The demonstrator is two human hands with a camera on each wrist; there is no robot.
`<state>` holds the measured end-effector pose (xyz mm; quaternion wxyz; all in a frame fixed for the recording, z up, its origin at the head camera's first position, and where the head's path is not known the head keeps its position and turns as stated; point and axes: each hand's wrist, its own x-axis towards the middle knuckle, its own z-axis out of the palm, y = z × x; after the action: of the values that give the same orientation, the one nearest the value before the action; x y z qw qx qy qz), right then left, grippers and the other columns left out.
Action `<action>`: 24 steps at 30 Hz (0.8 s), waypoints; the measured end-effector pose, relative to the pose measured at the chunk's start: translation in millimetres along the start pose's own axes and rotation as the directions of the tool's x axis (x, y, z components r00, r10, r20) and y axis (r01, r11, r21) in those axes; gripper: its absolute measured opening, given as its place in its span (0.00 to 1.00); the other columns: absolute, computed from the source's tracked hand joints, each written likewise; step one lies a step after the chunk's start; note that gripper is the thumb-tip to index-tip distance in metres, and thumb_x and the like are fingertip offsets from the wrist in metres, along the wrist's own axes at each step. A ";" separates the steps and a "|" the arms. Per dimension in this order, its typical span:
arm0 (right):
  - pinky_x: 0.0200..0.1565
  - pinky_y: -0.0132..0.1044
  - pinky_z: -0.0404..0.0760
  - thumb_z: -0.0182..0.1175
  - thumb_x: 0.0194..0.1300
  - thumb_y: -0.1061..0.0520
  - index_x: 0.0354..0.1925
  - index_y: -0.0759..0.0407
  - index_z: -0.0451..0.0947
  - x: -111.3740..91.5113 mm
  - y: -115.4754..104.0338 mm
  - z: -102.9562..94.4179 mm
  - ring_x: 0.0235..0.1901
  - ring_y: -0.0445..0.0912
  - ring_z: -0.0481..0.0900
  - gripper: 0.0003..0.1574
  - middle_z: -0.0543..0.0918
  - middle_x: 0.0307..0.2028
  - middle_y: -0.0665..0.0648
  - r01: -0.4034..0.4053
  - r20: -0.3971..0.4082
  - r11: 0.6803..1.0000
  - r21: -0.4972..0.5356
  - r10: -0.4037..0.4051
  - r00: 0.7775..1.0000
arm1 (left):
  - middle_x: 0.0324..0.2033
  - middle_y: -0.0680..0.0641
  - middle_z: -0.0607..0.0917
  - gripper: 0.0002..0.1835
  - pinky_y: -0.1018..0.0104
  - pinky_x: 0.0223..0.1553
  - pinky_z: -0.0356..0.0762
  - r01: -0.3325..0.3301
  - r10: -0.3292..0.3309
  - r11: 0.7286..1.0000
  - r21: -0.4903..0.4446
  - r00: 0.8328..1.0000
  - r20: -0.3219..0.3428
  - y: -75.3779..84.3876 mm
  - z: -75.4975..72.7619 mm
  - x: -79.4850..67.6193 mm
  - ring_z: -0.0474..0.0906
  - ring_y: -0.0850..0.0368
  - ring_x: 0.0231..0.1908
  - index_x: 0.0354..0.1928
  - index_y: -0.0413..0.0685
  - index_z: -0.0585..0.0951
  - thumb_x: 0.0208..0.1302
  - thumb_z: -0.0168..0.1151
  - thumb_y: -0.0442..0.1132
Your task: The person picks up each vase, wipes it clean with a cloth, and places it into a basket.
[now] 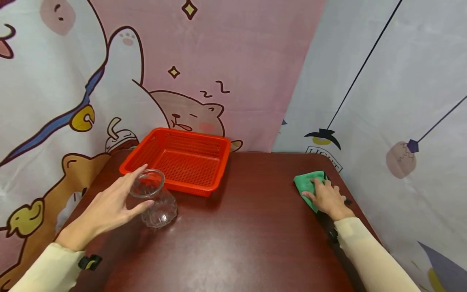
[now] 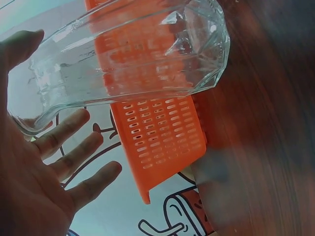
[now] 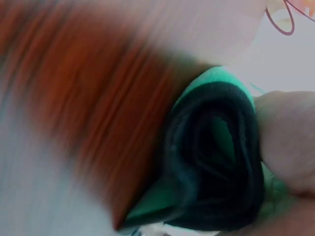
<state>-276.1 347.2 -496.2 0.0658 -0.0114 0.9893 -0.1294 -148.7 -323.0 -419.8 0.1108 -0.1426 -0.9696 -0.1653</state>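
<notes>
A clear glass jar (image 1: 159,209) with a wide round mouth leans toward my left hand (image 1: 109,207) at the left of the table. My left thumb and fingers are spread beside the jar's neck, and the fingers are fairly straight in the left wrist view. At the far right, my right hand (image 1: 330,199) grips a green cloth (image 1: 304,184), thumb and fingertips on its top. The right wrist view is blurred and shows the cloth's dark edge (image 3: 174,142) folded into a loop, with part of the hand against it.
A red plastic basket (image 1: 189,188) with slotted walls stands at the back left, just behind the jar. Dark brown tabletop (image 1: 248,239) lies between the hands. Printed cartoon curtains (image 1: 255,81) hang close behind the table and along its sides.
</notes>
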 end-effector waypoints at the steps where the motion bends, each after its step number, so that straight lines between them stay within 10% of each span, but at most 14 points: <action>1: 0.59 0.95 0.73 0.64 0.89 0.37 0.89 0.63 0.60 -0.2 0.8 0.4 0.71 0.94 0.65 0.50 0.59 0.81 0.91 0.011 -0.011 1.000 -0.008 -0.011 1.000 | 0.82 0.34 0.78 0.61 0.18 0.49 0.88 -0.003 0.003 1.000 0.000 1.000 0.005 -0.1 -0.4 0.4 0.84 0.27 0.72 0.96 0.67 0.55 0.71 0.81 0.67; 10: 0.56 0.79 0.85 0.77 0.79 0.52 0.78 0.75 0.75 8.9 5.8 1.9 0.54 0.83 0.86 0.43 0.85 0.60 0.87 0.220 -0.209 0.971 -0.098 -0.236 0.949 | 0.82 0.34 0.79 0.61 0.18 0.49 0.88 -0.003 0.003 1.000 -0.024 1.000 0.002 -1.3 -1.3 0.3 0.89 0.25 0.66 0.95 0.66 0.57 0.70 0.82 0.66; 24: 0.57 0.76 0.87 0.76 0.79 0.60 0.80 0.66 0.78 -2.1 -9.0 5.9 0.63 0.80 0.86 0.38 0.86 0.66 0.82 0.240 -0.265 0.966 0.094 -0.208 0.941 | 0.73 0.33 0.87 0.60 0.20 0.53 0.89 -0.017 0.018 0.998 -0.063 1.000 0.015 -1.5 -1.3 -0.4 0.92 0.32 0.61 0.95 0.62 0.57 0.70 0.84 0.62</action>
<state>-273.1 337.1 -499.2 -0.0756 -0.1033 0.9718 -0.1982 -148.6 -324.9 -419.2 0.1002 -0.1558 -0.9634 -0.1935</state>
